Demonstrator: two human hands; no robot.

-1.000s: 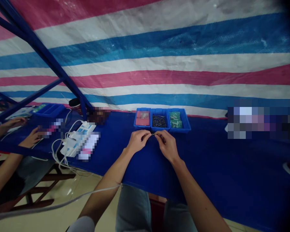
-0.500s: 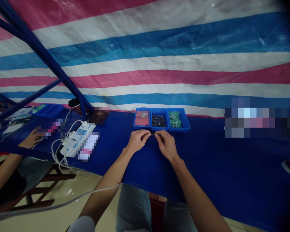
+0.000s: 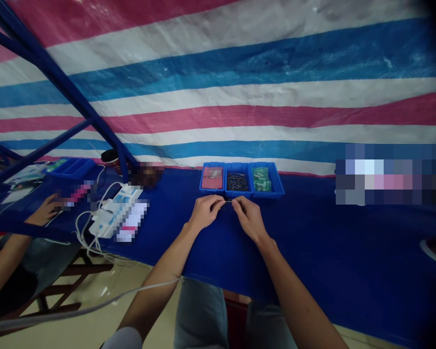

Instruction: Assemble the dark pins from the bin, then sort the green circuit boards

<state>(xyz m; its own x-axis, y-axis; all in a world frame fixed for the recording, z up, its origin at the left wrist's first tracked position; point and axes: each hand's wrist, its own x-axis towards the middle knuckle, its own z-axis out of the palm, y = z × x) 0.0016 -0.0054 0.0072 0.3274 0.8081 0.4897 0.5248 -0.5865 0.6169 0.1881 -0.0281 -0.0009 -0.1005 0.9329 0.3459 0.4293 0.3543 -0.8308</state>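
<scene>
My left hand (image 3: 206,211) and my right hand (image 3: 249,216) face each other over the blue table (image 3: 218,247), fingertips pinched. Between them runs a small thin piece (image 3: 228,201), its ends at the fingertips of both hands; its exact kind is too small to tell. Just beyond the hands stand three joined blue bins. The left bin holds a pink block (image 3: 212,178) with a small clear bag on it. Dark screw-like pieces (image 3: 237,182) fill the middle bin. In the right bin are small green and pale pieces (image 3: 260,179).
A white power strip (image 3: 114,211) with looping cables lies to the left. Beyond it are a blue tray (image 3: 72,168) and another person's hand (image 3: 45,210). A blue metal frame (image 3: 63,82) slants at upper left; a cable crosses my left forearm.
My fingertips are slightly farther apart, and more of the thin piece shows between them. The view has shifted a little; the bins and other objects stay in place.
</scene>
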